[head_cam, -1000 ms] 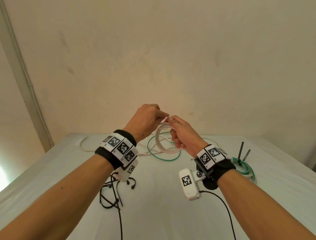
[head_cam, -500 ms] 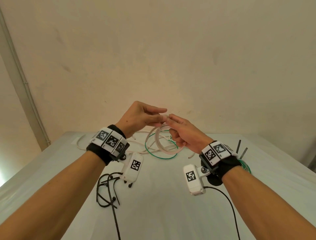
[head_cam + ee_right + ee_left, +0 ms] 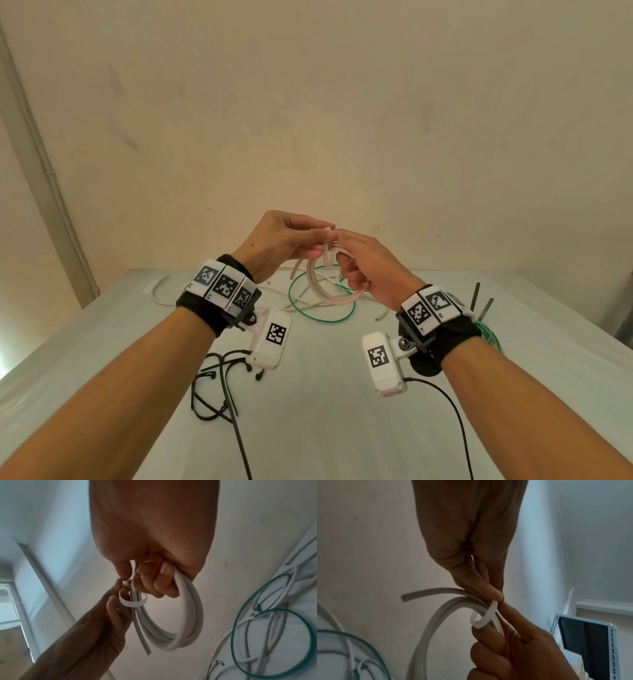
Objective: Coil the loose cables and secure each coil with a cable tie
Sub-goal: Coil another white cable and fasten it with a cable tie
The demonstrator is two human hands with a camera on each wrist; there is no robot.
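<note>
Looks like a bare room set up as a makeshift work space: plain cream plaster wall [image 3: 342,120], white sheet-covered desk [image 3: 342,411] strewn with loose green and white cables [image 3: 318,305], perforated grey metal frame [image 3: 612,649] at one side.

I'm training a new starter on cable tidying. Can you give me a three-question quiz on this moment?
1. True or false: the white cable tie already loops around the white cable coil.
2. Which hand has its fingers curled through the coil? A) left hand B) right hand
3. Fill in: the green cable loop lies on the ____.

Key: 1 true; 2 B; 3 table.
</note>
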